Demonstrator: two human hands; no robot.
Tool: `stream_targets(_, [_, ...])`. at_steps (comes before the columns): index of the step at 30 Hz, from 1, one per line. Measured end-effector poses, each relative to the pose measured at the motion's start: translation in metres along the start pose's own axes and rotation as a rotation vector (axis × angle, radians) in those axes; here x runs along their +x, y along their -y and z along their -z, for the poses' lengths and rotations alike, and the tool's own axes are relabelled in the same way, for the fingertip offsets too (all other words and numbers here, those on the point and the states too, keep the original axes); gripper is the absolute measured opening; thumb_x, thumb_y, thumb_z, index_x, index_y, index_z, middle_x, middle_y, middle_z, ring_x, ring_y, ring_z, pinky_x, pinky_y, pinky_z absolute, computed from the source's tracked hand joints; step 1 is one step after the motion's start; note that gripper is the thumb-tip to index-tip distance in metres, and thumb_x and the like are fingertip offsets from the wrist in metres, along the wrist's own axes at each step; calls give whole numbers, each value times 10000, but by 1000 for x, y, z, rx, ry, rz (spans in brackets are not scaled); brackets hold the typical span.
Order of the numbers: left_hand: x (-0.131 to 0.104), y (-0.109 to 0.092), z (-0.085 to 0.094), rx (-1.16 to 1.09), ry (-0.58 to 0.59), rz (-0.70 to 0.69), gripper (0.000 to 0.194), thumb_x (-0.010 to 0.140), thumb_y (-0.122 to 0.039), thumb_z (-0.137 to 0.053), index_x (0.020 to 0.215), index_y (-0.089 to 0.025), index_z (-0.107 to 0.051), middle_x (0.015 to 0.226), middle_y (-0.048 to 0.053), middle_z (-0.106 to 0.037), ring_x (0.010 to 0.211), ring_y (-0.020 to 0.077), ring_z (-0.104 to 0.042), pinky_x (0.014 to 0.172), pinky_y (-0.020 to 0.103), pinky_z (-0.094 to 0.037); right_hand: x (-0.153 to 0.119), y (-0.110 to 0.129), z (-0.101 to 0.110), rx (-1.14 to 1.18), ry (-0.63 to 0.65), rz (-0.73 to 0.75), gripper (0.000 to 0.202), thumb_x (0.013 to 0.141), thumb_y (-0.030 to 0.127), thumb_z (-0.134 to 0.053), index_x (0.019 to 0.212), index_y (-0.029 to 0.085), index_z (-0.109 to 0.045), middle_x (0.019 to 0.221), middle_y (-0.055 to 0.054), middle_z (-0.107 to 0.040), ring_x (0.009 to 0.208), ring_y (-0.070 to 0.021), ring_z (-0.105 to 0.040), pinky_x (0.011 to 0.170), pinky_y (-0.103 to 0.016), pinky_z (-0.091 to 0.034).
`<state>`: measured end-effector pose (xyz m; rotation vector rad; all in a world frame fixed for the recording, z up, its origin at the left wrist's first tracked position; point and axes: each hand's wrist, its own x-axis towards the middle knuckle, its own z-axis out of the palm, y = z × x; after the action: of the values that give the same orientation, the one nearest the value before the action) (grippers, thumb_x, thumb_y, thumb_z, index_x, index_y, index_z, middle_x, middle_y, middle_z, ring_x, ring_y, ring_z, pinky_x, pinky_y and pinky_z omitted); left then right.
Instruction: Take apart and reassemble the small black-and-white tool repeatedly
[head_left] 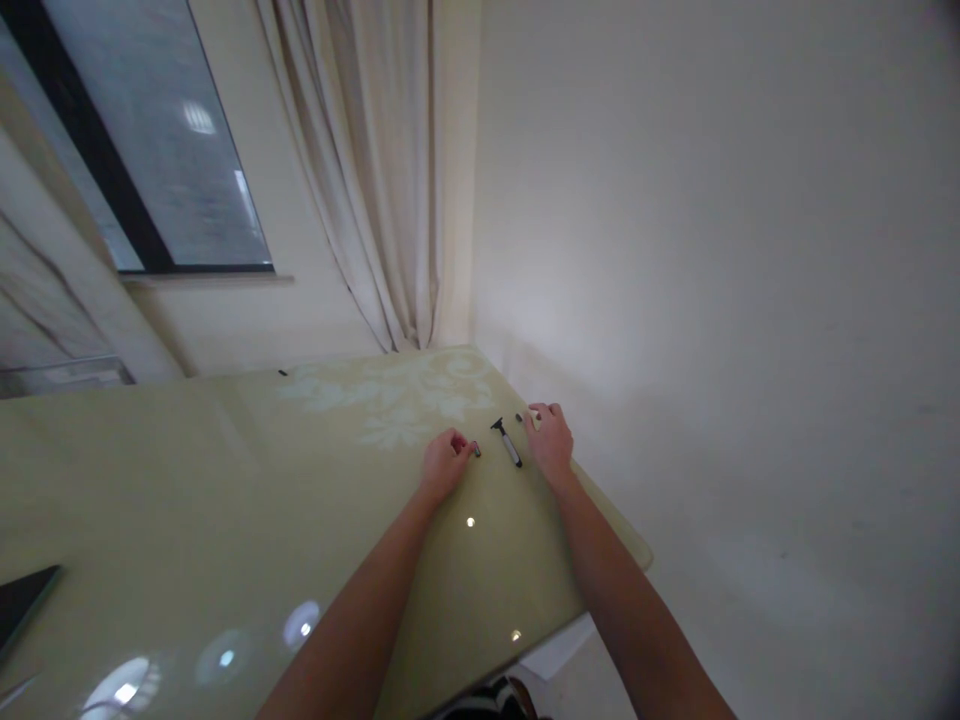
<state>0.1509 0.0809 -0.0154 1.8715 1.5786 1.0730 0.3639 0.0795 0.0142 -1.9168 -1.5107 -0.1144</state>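
On the glossy pale table lies a grey and black razor-like tool, its T-shaped head pointing away from me. My left hand is to its left, with fingers curled and fingertips at a small dark cylindrical piece. To the right of the tool, my right hand is over the table edge area, thumb and fingers apart. Another small dark piece lies just beside its fingertips. Nothing is visible between the right fingers.
A small black item lies at the table's far edge. At the left edge is a dark flat object. A wall borders the table on the right, and curtains hang behind it.
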Motion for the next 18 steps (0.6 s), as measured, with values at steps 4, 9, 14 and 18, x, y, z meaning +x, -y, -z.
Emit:
stream_targets(4, [-5, 1, 5, -145, -27, 26, 285, 823, -448, -672, 760, -170, -662, 661, 5, -621, 623, 153, -549, 598, 263, -388, -9, 14, -11, 120, 6, 161, 268, 1021, 336, -503, 958, 194, -722, 917, -41, -667, 775, -163, -607, 676, -259, -382])
stream_targets(9, [-33, 3, 24, -284, 115, -14, 387, 786, -546, -672, 712, -167, -691, 653, 11, -643, 609, 147, -557, 592, 258, -414, -23, 29, -23, 157, 75, 442, 295, 1026, 312, -520, 812, 180, -675, 802, -33, -643, 749, -163, -568, 719, -267, -367])
stream_targets(14, [-65, 10, 57, -333, 266, -45, 456, 876, -562, -563, 817, -168, -783, 675, 20, -649, 591, 135, -520, 570, 248, -388, -34, 39, -30, 70, 135, 665, 304, 1050, 288, -492, 820, 175, -655, 821, -42, -649, 767, -171, -551, 749, -290, -346])
stream_targets(18, [-79, 14, 70, -449, 282, 19, 441, 844, -583, -647, 850, -160, -771, 692, 7, -632, 577, 115, -465, 543, 234, -334, -43, 49, -33, -5, 173, 884, 270, 1041, 274, -502, 855, 166, -666, 844, -58, -658, 825, -186, -553, 786, -311, -333])
